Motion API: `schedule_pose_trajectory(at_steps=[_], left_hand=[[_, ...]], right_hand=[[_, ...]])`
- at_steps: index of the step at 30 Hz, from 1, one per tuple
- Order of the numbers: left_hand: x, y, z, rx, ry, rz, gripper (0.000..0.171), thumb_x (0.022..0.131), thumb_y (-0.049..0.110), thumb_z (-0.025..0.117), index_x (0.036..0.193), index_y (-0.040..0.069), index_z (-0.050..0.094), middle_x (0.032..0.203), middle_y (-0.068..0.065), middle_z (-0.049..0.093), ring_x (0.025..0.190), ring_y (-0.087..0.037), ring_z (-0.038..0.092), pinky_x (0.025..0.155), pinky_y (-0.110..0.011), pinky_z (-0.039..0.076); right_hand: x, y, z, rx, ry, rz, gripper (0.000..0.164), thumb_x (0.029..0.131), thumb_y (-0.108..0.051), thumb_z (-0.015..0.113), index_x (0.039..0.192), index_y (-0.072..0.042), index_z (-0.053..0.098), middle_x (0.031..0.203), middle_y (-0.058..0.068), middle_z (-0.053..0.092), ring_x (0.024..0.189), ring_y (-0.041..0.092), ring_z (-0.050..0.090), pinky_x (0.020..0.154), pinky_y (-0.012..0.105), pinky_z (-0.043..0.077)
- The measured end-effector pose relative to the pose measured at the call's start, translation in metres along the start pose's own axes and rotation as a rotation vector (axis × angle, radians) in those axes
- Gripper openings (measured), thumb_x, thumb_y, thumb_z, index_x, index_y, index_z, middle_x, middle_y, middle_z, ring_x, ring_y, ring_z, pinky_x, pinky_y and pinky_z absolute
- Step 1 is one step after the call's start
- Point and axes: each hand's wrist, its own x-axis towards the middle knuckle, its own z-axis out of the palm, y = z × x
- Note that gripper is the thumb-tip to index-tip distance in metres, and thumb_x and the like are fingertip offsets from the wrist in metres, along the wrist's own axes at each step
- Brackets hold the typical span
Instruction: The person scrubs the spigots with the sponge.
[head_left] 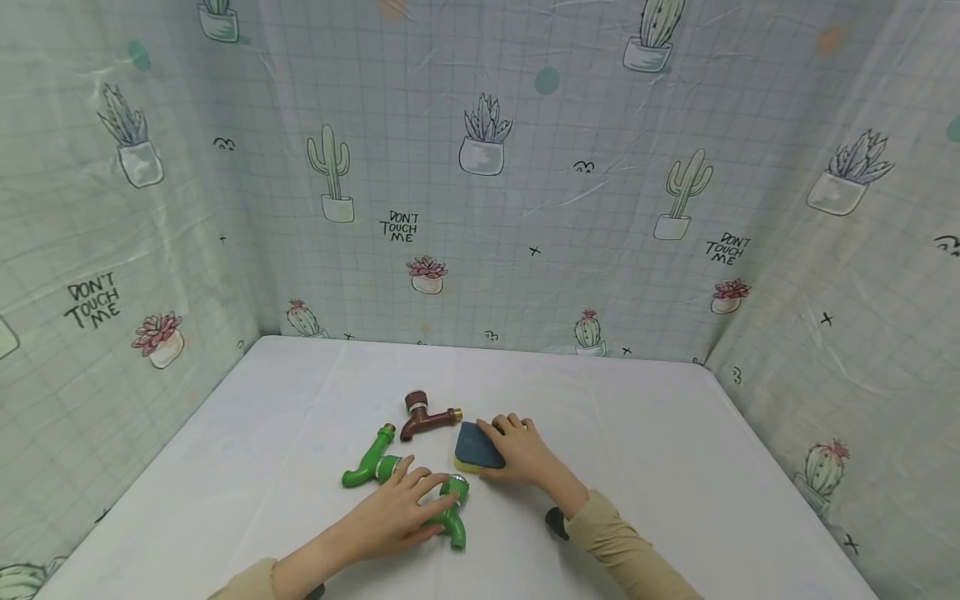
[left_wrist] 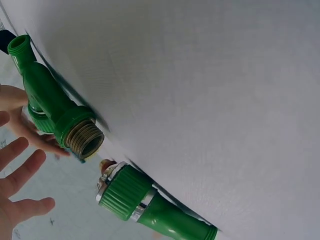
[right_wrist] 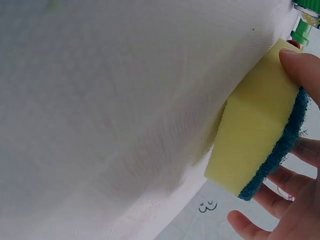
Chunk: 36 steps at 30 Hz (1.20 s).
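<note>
A sponge (head_left: 478, 446), yellow with a blue scouring layer on top, lies near the middle of the white table. My right hand (head_left: 521, 454) grips its right end, the thumb against the yellow foam (right_wrist: 255, 120) in the right wrist view. My left hand (head_left: 397, 510) is spread over two green taps, its fingers apart. One green tap (head_left: 454, 525) is partly covered by that hand; the other green tap (head_left: 369, 462) lies to its upper left. The left wrist view shows the fingers clear of the nearer tap with the threaded end (left_wrist: 50, 100).
A brown tap (head_left: 426, 418) with a brass end lies behind the green ones, just left of the sponge. Cactus-print cloth (head_left: 487, 225) hangs along the back and both sides of the table (head_left: 637, 417). A small black object (head_left: 557, 523) shows beside the right sleeve.
</note>
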Motion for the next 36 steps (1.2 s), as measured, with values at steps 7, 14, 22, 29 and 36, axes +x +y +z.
schedule_pose_trajectory(at_steps=[7,14,22,29,36], left_hand=[[0.001,-0.003,-0.001,0.019,-0.011,0.012,0.042,0.08,0.041,0.063,0.118,0.024,0.056,0.119,-0.003,0.054,0.099,-0.016,0.051,0.086,-0.052,0.044],[0.003,-0.005,0.001,0.045,-0.026,0.026,0.052,0.076,0.049,0.063,0.121,0.024,0.054,0.122,-0.005,0.053,0.101,-0.017,0.05,0.086,-0.052,0.043],[0.007,-0.006,0.004,0.005,-0.099,0.032,0.059,0.075,0.054,0.061,0.125,0.022,0.05,0.126,-0.007,0.05,0.105,-0.023,0.05,0.087,-0.055,0.041],[0.014,-0.008,0.009,-0.016,-0.17,0.06,0.063,0.075,0.055,0.06,0.126,0.021,0.049,0.128,-0.009,0.048,0.107,-0.026,0.05,0.089,-0.058,0.039],[0.016,-0.006,0.012,0.025,-0.207,0.072,0.055,0.074,0.054,0.061,0.122,0.028,0.053,0.125,-0.008,0.05,0.106,-0.025,0.051,0.087,-0.057,0.041]], right_hand=[[-0.006,0.003,-0.009,-0.018,0.042,0.0,0.079,0.07,-0.056,0.066,0.133,-0.014,0.041,0.114,0.006,0.049,0.101,0.021,0.044,0.081,0.043,0.04],[-0.023,0.016,-0.018,-0.023,0.123,-0.01,0.081,0.066,-0.055,0.069,0.13,-0.012,0.044,0.111,0.006,0.048,0.096,0.021,0.044,0.076,0.042,0.04],[-0.047,0.027,-0.026,-0.023,0.2,-0.027,0.081,0.064,-0.055,0.07,0.128,-0.01,0.046,0.107,0.006,0.049,0.095,0.021,0.044,0.077,0.043,0.041],[-0.073,0.034,-0.032,0.003,0.229,-0.003,0.083,0.064,-0.054,0.071,0.129,-0.011,0.045,0.107,0.005,0.048,0.097,0.021,0.044,0.078,0.042,0.04],[-0.096,0.037,-0.034,0.042,0.254,0.054,0.082,0.062,-0.052,0.073,0.129,-0.012,0.046,0.106,0.003,0.049,0.095,0.018,0.043,0.077,0.04,0.039]])
